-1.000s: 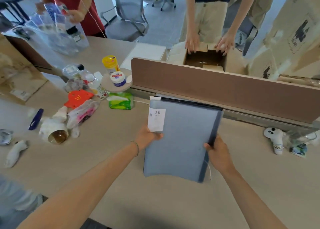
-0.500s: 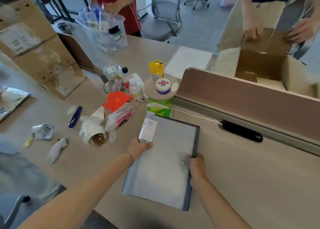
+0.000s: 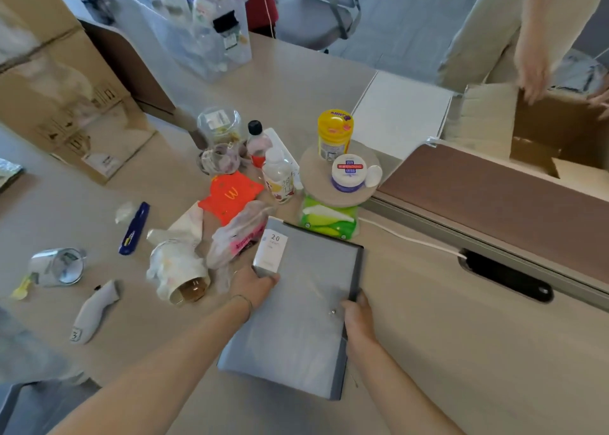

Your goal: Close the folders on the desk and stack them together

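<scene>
Here the closed grey folder (image 3: 296, 309) lies flat on the beige worktop (image 3: 461, 352), its dark spine along the right edge and a white label marked "20" at its upper left corner. Whether a second folder sits under it cannot be told. The left hand (image 3: 252, 284) is closed on the folder's left edge just below that label, thumb on top of the cover and a thin band around the wrist. The right hand (image 3: 357, 319) is closed on the spine side, fingers wrapped around the dark edge about halfway down. The folder's far corner reaches up beside a green wipes pack (image 3: 329, 220), which sits under a round board carrying a yellow canister (image 3: 334, 131) and a white jar (image 3: 348, 172). Left of the folder lie a crinkled plastic bag with pink print (image 3: 235, 237), touching the folder's upper left corner, an orange paper piece (image 3: 232, 197), a tipped paper cup (image 3: 184, 276), a blue pen (image 3: 134, 228) and a clear bottle (image 3: 279, 177). A brown partition (image 3: 494, 210) runs along the worktop's far right, and behind it another person's hand reaches into a cardboard box (image 3: 560, 128).
</scene>
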Available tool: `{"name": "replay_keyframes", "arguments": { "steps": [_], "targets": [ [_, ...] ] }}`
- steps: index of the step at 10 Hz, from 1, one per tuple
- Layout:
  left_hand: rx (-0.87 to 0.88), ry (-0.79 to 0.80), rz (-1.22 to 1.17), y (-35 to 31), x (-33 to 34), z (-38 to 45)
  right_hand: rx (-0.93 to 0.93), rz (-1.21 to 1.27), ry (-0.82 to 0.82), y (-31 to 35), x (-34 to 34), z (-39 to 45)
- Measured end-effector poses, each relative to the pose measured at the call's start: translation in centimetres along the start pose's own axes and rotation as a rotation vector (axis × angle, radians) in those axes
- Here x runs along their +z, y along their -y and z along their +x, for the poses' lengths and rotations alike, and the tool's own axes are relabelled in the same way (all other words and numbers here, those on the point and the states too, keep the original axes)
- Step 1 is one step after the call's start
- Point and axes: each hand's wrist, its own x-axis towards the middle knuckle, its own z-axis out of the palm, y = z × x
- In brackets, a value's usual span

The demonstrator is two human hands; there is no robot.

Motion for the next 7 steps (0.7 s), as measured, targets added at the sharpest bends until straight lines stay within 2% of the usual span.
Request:
{"name": "replay_keyframes", "arguments": {
  "steps": [2,3,5,6,7],
  "targets": [
    [0.021,-0.068,0.092,-0.2,0.7,2.1,-0.01,-0.062,-0.035,1.1,1.5,1.2],
    [0.061,-0.102,0.091,-0.9,0.8,1.4,-0.021,-0.138,-0.055,-0.4,1.4,2.6],
    [0.138,-0.182,0.34,-1.9,0.8,-0.8,-0.024,-0.071,0.024,3.3,1.2,-2.0],
    [0.173,-0.211,0.175,-2.9,0.9,-1.8,-0.129,0.003,0.07,4.4,0.0,-4.1],
    [0.309,-0.272,-0.06,-6.4,1.6,-6.2,-0.263,0.017,0.112,6.5,-1.3,-7.1]
  ]
}}
